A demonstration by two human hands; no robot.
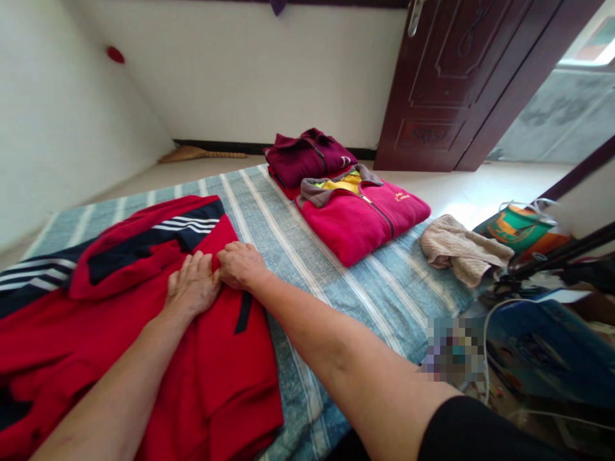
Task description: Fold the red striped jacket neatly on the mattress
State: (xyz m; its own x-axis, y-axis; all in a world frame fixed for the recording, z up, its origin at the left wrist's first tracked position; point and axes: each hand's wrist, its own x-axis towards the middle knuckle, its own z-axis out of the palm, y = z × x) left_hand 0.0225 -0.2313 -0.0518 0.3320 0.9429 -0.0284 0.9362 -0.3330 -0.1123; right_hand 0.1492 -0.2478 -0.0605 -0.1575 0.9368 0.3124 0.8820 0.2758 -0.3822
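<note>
A red jacket (240, 371) with navy panels and white stripes is spread over the left part of a blue striped cloth (331, 275). My left hand (193, 285) presses on it near the collar, its fingers bent into the fabric. Right beside it, my right hand (240, 264) has its fingers curled round the jacket's cloth. A dark strip hangs just below my right hand. Farther back, a folded pink zip jacket (350, 221) lies in front of a folded maroon one (302, 157).
A beige towel (464, 250) lies at the cloth's right edge, near a green and orange bag (519, 227). Blue packaging (548, 346) and cables crowd the lower right. A broom (192, 153) rests by the wall; a dark red door (442, 83) stands behind.
</note>
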